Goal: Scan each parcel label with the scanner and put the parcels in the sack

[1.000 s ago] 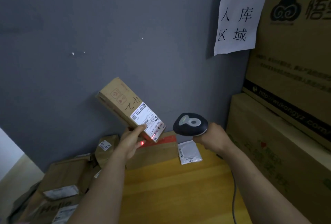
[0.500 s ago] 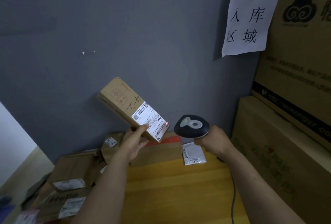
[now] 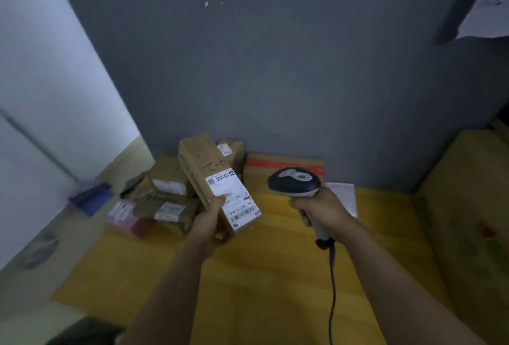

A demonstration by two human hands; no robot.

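Here your left hand point(image 3: 213, 216) had its grip pinching the long box point(image 3: 205, 176) above the table point(image 3: 275, 262), your right hand point(image 3: 321, 208) clenched the scanner point(image 3: 294, 181); the sack wasn't visible, so you needed a steady label-up carry.

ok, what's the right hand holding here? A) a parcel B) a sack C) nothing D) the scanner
D: the right hand is wrapped round the handle of the corded scanner, while the left hand holds the labelled parcel.
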